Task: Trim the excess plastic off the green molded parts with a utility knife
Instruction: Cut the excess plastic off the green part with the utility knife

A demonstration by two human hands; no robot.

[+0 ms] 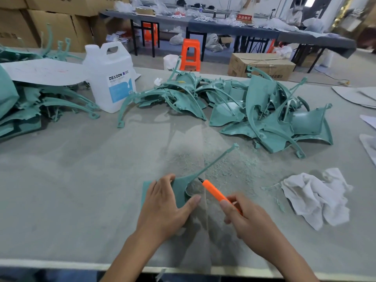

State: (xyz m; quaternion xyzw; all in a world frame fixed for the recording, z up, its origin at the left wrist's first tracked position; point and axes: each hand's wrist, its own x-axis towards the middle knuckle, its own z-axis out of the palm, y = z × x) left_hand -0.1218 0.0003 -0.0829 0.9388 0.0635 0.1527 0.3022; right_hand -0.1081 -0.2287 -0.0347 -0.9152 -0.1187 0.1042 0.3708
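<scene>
A green molded part (181, 185) lies flat on the grey table near the front edge, its thin arm running up to the right. My left hand (162, 208) presses on the part's flat body with spread fingers. My right hand (248, 220) grips an orange utility knife (215, 192), whose dark blade tip touches the part where the arm meets the body. A large heap of green parts (254, 112) sits across the table's middle and right. Another stack of green parts (30, 110) lies at the left.
A white DEXCON jug (110, 76) stands at the back left beside a white sheet (44, 71). A crumpled white rag (317, 196) lies to the right of my hands. Green shavings and dust (213, 159) cover the table's middle. Cardboard boxes, orange stools and benches stand beyond.
</scene>
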